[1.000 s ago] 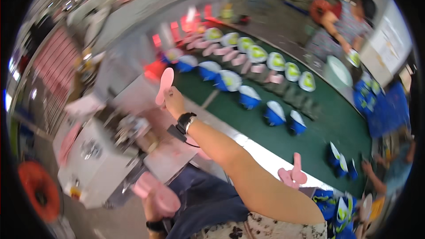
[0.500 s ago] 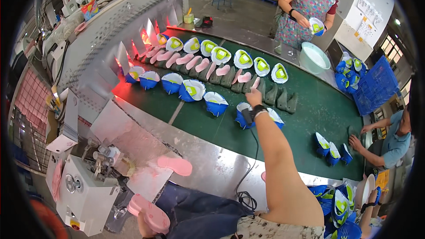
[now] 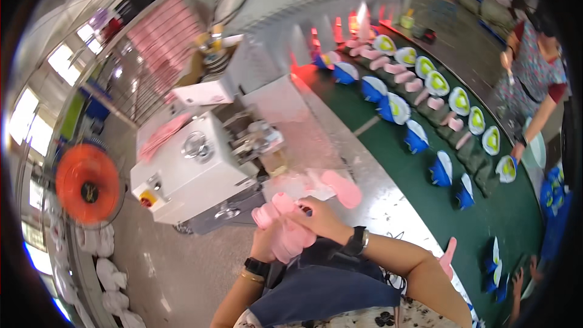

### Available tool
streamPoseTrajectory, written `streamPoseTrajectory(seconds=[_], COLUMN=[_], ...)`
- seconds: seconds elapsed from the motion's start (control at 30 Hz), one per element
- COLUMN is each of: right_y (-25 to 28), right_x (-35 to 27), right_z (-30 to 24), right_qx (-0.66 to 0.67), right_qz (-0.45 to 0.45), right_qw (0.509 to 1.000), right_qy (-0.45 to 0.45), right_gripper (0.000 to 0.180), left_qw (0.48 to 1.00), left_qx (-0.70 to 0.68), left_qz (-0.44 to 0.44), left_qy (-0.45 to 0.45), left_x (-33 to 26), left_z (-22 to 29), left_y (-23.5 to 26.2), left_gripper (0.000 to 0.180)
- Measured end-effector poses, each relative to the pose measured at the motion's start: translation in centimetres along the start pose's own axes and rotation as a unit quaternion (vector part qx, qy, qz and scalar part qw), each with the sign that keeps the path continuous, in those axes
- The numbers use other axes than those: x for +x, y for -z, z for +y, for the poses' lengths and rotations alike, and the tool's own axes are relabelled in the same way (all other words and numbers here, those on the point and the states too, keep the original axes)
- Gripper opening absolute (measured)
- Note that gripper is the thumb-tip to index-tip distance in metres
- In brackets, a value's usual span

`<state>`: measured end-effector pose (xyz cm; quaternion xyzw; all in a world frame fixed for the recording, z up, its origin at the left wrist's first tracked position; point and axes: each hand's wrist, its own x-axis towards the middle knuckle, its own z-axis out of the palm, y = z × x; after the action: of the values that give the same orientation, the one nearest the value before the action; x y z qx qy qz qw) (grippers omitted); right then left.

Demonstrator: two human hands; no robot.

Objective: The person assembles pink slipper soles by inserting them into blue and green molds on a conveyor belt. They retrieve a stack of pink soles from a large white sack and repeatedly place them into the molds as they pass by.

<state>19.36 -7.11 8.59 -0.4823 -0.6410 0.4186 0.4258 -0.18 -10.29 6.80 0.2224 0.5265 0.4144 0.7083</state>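
Note:
My left hand (image 3: 265, 244) is wrapped round a bundle of pink insoles (image 3: 290, 242) held low in front of me. My right hand (image 3: 323, 217) is closed on the same bundle from the other side, its fingers bent over the upper insoles. How many insoles each hand grips is hidden. A single pink insole (image 3: 341, 189) lies on the metal tabletop just beyond my hands. Past it, the green conveyor belt (image 3: 388, 157) carries rows of blue-and-white shoe uppers (image 3: 416, 136), with dark shoe lasts (image 3: 477, 158) and pink insoles between the rows.
A white machine (image 3: 193, 161) with a knob stands left of my hands, with a pink cloth-like piece on top. An orange fan (image 3: 88, 183) is further left. Red light glows at the belt's far end. A co-worker (image 3: 534, 79) reaches over the belt; another person's hands (image 3: 525, 276) are at lower right.
My right hand has left the belt and come back to the insoles in my left hand. The view has turned left, bringing the machine and fan further into sight.

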Motion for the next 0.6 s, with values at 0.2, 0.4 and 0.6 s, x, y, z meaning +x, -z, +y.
streamPoseTrajectory(seconds=[0.2, 0.4, 0.6], right_y=[-1.3, -1.4, 1.4], right_x=[11.5, 21.0, 18.4], right_z=[3.7, 8.3, 4.2], right_qx=[0.074, 0.013, -0.287], right_qz=[0.038, 0.132, 0.196], right_qw=[0.989, 0.987, 0.928], right_qy=[-0.119, -0.087, 0.132], right_gripper=[0.03, 0.035, 0.03], left_qw=[0.975, 0.973, 0.972], left_qx=[-0.197, -0.176, -0.187], left_qz=[-0.038, -0.113, -0.115], left_qy=[0.094, 0.103, 0.084], left_x=[-3.8, -4.7, -3.9], left_z=[0.6, 1.0, -0.8], left_y=[4.0, 4.2, 6.2], left_gripper=[0.04, 0.046, 0.05])
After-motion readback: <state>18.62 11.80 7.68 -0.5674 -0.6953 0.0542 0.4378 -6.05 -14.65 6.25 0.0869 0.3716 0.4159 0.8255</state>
